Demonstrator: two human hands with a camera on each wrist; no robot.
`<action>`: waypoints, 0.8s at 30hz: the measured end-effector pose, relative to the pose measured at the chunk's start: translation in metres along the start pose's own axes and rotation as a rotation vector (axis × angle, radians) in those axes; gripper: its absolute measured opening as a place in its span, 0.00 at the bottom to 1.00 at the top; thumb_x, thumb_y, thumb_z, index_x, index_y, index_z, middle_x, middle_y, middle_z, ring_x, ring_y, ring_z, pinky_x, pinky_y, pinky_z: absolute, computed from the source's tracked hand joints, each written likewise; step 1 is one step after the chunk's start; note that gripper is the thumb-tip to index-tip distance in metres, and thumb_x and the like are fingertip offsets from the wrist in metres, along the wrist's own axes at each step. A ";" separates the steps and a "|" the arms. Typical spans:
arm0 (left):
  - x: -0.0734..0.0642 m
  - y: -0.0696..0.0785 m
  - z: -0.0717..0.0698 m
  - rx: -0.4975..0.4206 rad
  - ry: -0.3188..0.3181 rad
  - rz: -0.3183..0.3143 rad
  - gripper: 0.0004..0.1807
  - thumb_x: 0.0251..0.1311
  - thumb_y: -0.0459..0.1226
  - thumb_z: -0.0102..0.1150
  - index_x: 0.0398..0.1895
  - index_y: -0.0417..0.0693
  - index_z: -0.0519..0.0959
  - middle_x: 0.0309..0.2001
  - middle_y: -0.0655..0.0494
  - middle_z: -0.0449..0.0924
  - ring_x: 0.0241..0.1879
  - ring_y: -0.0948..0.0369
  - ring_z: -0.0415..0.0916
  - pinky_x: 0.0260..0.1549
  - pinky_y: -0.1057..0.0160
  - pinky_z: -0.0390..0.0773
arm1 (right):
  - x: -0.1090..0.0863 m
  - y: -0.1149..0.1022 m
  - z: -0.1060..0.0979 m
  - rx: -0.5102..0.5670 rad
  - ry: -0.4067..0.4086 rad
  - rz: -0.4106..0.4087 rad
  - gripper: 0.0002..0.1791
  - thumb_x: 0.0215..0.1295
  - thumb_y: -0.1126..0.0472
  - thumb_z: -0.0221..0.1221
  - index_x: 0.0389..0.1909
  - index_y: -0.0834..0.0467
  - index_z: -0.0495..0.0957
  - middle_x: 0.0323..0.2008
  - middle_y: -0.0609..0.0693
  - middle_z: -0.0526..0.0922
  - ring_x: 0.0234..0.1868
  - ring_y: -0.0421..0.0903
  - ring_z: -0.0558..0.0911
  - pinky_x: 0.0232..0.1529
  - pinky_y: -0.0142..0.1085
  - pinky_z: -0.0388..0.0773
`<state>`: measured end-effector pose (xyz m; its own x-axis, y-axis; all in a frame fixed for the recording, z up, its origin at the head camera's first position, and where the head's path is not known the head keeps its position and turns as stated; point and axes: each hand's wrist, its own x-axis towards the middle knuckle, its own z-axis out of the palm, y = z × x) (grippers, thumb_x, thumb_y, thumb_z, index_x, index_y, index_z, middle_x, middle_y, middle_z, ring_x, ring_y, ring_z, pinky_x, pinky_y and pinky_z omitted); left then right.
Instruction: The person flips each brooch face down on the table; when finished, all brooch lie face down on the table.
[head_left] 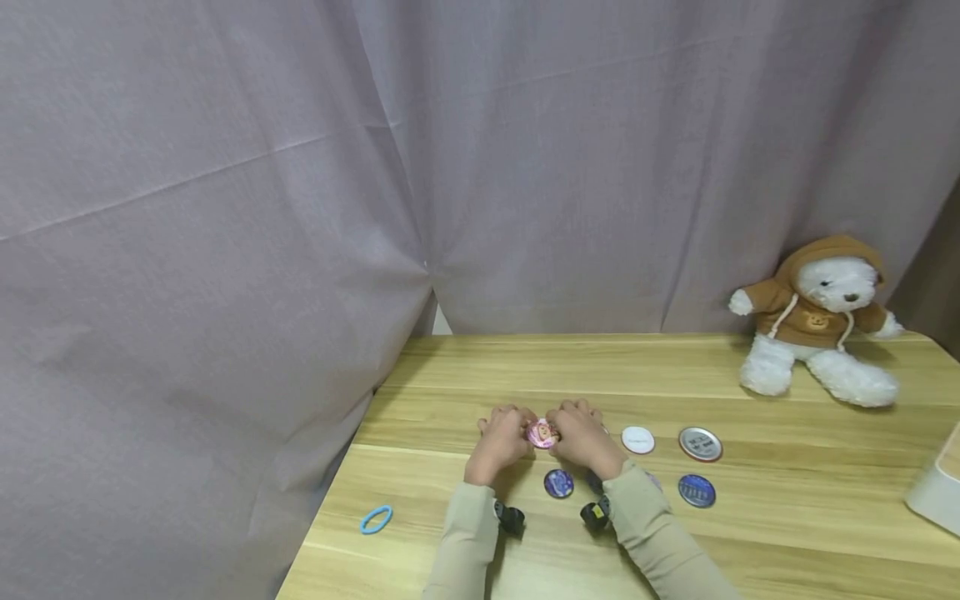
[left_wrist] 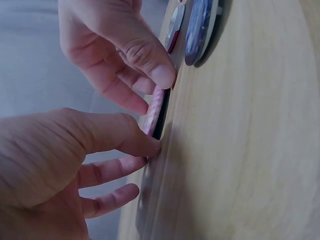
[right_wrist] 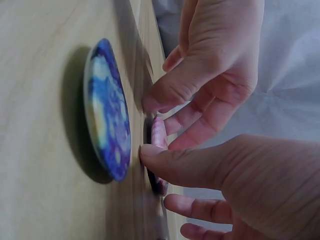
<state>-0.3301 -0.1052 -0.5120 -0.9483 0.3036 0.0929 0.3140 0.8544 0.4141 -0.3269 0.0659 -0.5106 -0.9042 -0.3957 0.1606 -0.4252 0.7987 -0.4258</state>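
Observation:
A round pink badge [head_left: 542, 433] with a picture on its face is held between both hands, at or just above the tabletop. My left hand [head_left: 504, 437] pinches its left edge with thumb and fingers. On the opposite edge, my right hand [head_left: 587, 437] pinches with thumb and forefinger. The left wrist view shows the badge tilted nearly edge-on, its pink rim [left_wrist: 155, 112] between the fingertips. Just nearer the body lies a blue swirl-patterned badge [head_left: 558, 483], large in the right wrist view. The right hand and forearm partly cover other badges beside it.
To the right lie a white badge [head_left: 637, 439], a silver-rimmed badge [head_left: 701, 443] and a dark blue badge [head_left: 697, 491]. A light-blue ring [head_left: 377, 520] lies at the left. A teddy bear [head_left: 813, 321] sits at the back right, and a white object [head_left: 937, 492] stands at the right edge.

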 end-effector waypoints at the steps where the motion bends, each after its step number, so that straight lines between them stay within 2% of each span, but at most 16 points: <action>1: 0.000 0.000 0.000 0.001 -0.001 0.000 0.23 0.39 0.29 0.74 0.45 0.50 0.86 0.44 0.54 0.82 0.50 0.48 0.73 0.45 0.45 0.64 | 0.000 0.000 0.000 0.002 -0.004 0.003 0.13 0.44 0.66 0.73 0.31 0.57 0.79 0.34 0.52 0.74 0.42 0.56 0.69 0.46 0.58 0.65; 8: -0.001 0.003 0.000 0.023 -0.007 0.005 0.22 0.42 0.27 0.73 0.45 0.50 0.88 0.42 0.54 0.81 0.49 0.48 0.73 0.43 0.47 0.63 | 0.000 0.000 0.000 0.003 -0.008 0.011 0.12 0.46 0.67 0.73 0.34 0.59 0.82 0.34 0.52 0.76 0.43 0.57 0.70 0.45 0.58 0.65; 16: 0.000 0.001 -0.001 0.030 0.014 0.026 0.17 0.46 0.27 0.70 0.39 0.53 0.89 0.36 0.57 0.81 0.43 0.52 0.73 0.40 0.51 0.62 | -0.003 0.002 -0.003 -0.012 0.011 0.005 0.13 0.47 0.65 0.72 0.36 0.54 0.85 0.34 0.50 0.79 0.40 0.54 0.72 0.44 0.57 0.64; 24: 0.001 -0.001 -0.002 0.046 0.072 0.054 0.15 0.52 0.26 0.66 0.37 0.55 0.90 0.44 0.61 0.88 0.48 0.48 0.79 0.47 0.39 0.65 | -0.003 0.002 -0.006 0.013 0.065 0.003 0.14 0.52 0.70 0.66 0.40 0.54 0.88 0.37 0.51 0.86 0.39 0.56 0.77 0.47 0.62 0.62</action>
<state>-0.3310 -0.1067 -0.5105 -0.9302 0.3201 0.1795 0.3651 0.8565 0.3647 -0.3250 0.0715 -0.5070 -0.9064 -0.3626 0.2166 -0.4221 0.7940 -0.4375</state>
